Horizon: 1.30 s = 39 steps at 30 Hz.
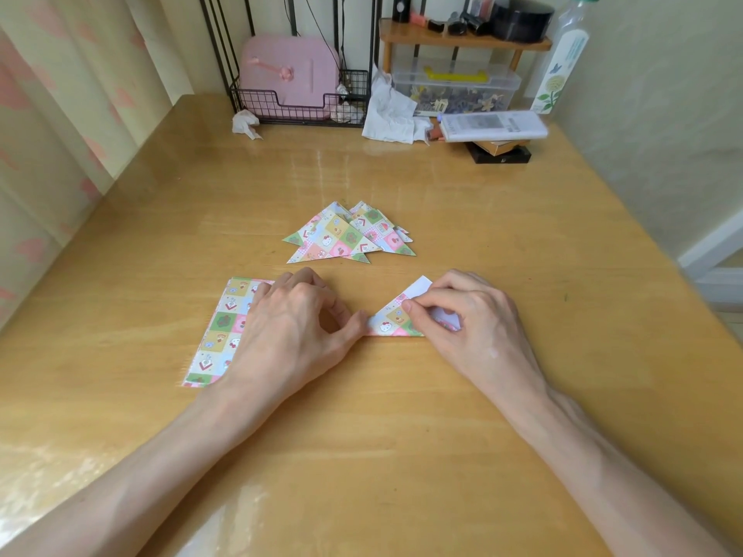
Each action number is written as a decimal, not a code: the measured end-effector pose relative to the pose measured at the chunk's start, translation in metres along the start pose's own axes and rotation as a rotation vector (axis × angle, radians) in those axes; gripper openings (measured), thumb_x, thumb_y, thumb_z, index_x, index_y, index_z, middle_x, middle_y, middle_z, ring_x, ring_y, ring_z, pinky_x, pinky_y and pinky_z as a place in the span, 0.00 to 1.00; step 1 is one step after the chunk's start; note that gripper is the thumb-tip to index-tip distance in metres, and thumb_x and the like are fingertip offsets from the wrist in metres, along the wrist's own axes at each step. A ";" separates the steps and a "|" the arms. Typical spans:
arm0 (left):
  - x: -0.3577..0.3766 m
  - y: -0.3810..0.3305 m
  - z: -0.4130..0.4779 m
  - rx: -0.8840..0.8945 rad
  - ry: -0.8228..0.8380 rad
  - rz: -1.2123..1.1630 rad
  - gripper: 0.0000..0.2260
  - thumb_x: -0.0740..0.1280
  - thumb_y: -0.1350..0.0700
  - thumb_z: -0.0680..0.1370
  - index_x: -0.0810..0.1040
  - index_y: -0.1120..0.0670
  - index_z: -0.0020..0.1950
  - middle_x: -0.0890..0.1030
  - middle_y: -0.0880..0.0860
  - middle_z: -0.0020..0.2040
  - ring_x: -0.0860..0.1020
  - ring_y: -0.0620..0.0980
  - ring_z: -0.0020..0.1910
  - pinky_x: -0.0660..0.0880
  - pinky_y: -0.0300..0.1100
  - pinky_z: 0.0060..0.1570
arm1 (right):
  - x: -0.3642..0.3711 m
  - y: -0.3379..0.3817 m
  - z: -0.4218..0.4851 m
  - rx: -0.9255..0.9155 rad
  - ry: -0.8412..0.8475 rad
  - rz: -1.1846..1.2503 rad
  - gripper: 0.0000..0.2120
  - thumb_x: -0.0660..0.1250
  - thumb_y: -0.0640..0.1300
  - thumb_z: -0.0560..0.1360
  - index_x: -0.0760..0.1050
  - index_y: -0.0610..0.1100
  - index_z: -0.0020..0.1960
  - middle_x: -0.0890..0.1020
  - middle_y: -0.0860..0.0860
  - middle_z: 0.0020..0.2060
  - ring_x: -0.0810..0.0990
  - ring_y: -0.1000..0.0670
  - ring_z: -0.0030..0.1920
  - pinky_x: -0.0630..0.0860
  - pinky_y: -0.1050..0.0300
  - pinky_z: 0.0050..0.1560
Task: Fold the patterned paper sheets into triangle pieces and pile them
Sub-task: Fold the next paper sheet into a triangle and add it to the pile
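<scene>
The right hand (462, 315) pinches the half-folded piece (392, 317); the left hand (297, 319), loosely curled, only thumbs its corner. The pile (345, 235) lies just beyond, between them.

left hand (297, 319): arched over right side of flat sheets (223, 327), fingers loosely curled, thumb tip at left corner of half-folded piece (392, 319)
right hand (462, 319): thumb and forefinger pinching a flap of the half-folded piece, rest of it hidden under the palm
half-folded piece: triangle shape, patterned side up, white strip showing at top
triangle pile (345, 235): loose overlapping heap, beyond both hands, apart from them
table (362, 436): glossy wood
far edge: wire basket (299, 104) holding pink case (289, 70), crumpled tissue (246, 123), clear box (454, 88), bottle (559, 62)
</scene>
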<state>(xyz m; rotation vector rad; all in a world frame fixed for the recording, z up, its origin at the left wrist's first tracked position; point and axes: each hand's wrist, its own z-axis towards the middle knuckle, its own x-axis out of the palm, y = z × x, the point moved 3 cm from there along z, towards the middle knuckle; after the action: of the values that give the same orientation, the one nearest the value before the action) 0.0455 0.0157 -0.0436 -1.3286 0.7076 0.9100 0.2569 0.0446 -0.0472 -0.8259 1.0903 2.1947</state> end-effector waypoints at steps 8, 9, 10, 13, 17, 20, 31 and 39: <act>-0.002 -0.001 -0.001 0.007 0.009 0.000 0.11 0.72 0.38 0.72 0.78 0.42 0.35 0.75 0.45 0.46 0.75 0.48 0.51 0.63 0.45 0.56 | 0.000 -0.001 0.001 -0.001 -0.007 0.003 0.10 0.75 0.47 0.77 0.84 0.46 0.38 0.78 0.53 0.35 0.76 0.48 0.38 0.72 0.54 0.38; -0.002 -0.002 -0.001 0.013 0.003 0.005 0.11 0.72 0.38 0.71 0.79 0.42 0.35 0.75 0.45 0.46 0.75 0.49 0.51 0.64 0.45 0.55 | 0.000 -0.001 0.001 0.002 -0.007 0.003 0.10 0.75 0.47 0.77 0.84 0.46 0.38 0.78 0.53 0.35 0.76 0.48 0.38 0.72 0.54 0.38; -0.002 -0.002 -0.001 0.018 -0.005 0.007 0.11 0.72 0.38 0.71 0.79 0.42 0.34 0.75 0.45 0.45 0.75 0.49 0.50 0.64 0.45 0.55 | 0.000 -0.001 0.000 0.003 -0.008 0.003 0.10 0.75 0.47 0.77 0.84 0.46 0.38 0.78 0.53 0.35 0.76 0.49 0.38 0.72 0.54 0.38; -0.003 -0.002 -0.001 0.031 -0.025 -0.005 0.12 0.73 0.37 0.71 0.79 0.42 0.34 0.75 0.45 0.44 0.76 0.48 0.48 0.65 0.46 0.53 | 0.000 -0.001 0.001 0.006 -0.008 0.004 0.09 0.75 0.47 0.77 0.84 0.46 0.38 0.78 0.53 0.35 0.76 0.49 0.38 0.73 0.53 0.38; -0.002 -0.002 -0.001 0.034 -0.042 -0.021 0.13 0.74 0.37 0.71 0.80 0.44 0.34 0.75 0.45 0.44 0.76 0.48 0.46 0.68 0.49 0.55 | -0.001 0.001 0.001 0.008 0.000 0.005 0.09 0.75 0.47 0.77 0.84 0.46 0.39 0.78 0.53 0.35 0.77 0.48 0.38 0.73 0.52 0.39; -0.002 -0.002 0.000 0.034 -0.052 -0.026 0.13 0.75 0.37 0.71 0.80 0.44 0.34 0.75 0.45 0.44 0.76 0.48 0.46 0.67 0.48 0.55 | -0.002 0.002 0.001 0.009 0.005 0.008 0.09 0.75 0.46 0.77 0.85 0.45 0.39 0.78 0.52 0.35 0.76 0.47 0.38 0.74 0.51 0.38; 0.000 0.002 0.001 0.013 -0.054 -0.066 0.15 0.75 0.36 0.69 0.80 0.45 0.32 0.75 0.43 0.42 0.75 0.45 0.42 0.69 0.48 0.53 | -0.003 0.004 0.001 0.000 0.012 0.004 0.07 0.74 0.46 0.77 0.86 0.45 0.42 0.79 0.51 0.36 0.77 0.45 0.39 0.75 0.50 0.40; -0.001 0.002 0.001 0.023 -0.049 -0.076 0.15 0.75 0.36 0.69 0.81 0.45 0.33 0.75 0.44 0.41 0.75 0.47 0.47 0.70 0.47 0.50 | -0.002 0.005 0.001 -0.012 -0.002 -0.019 0.07 0.74 0.46 0.77 0.86 0.45 0.42 0.80 0.52 0.36 0.77 0.45 0.38 0.74 0.52 0.40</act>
<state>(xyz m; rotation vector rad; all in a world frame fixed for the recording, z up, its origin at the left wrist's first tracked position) 0.0431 0.0165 -0.0442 -1.2998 0.6246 0.8680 0.2545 0.0421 -0.0427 -0.8350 1.0655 2.1879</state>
